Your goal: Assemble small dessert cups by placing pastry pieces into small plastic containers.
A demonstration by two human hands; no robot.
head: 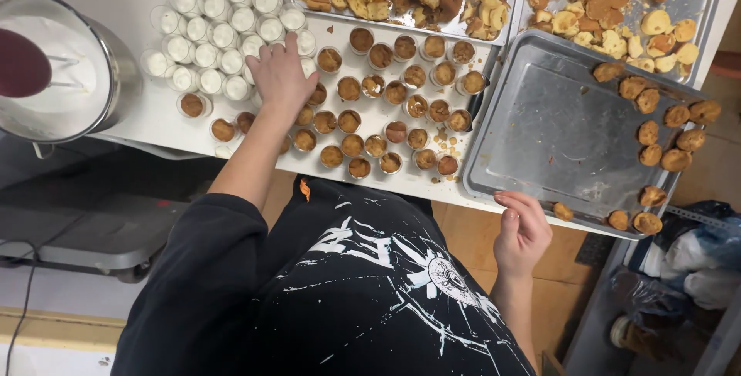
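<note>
The small clear plastic cups with brown cake pieces inside (386,113) are set in rows on the white table (147,117), and the left hand (279,75) is laid flat among them with fingers spread, gripping nothing, just beside the cluster of clear cups filled with white cream (224,28). The right hand (522,231) is held loosely curled and empty at the near rim of the tilted, mostly bare metal baking tray (540,129), where round browned cake pieces (664,137) are gathered along the far side.
</note>
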